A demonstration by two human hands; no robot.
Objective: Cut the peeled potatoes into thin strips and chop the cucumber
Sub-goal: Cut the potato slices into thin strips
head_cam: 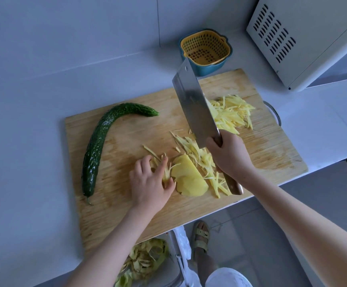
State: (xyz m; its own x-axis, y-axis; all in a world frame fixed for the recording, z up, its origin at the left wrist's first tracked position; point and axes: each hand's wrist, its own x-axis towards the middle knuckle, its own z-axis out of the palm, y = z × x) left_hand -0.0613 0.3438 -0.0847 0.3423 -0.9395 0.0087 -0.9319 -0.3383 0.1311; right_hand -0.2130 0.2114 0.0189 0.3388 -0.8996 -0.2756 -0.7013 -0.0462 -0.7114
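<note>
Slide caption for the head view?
Right hand holds cleaver above potato strips; left hand grips more beside potato slices; whole cucumber on board.

The right hand [228, 154] grips a cleaver [195, 108] above potato slices [189, 179] while the left hand [149, 183] gathers strips [166, 172].

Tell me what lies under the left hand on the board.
The left hand holds a small bunch of potato strips, whose ends show between and beyond its fingers. What lies beneath the palm is covered.
</note>
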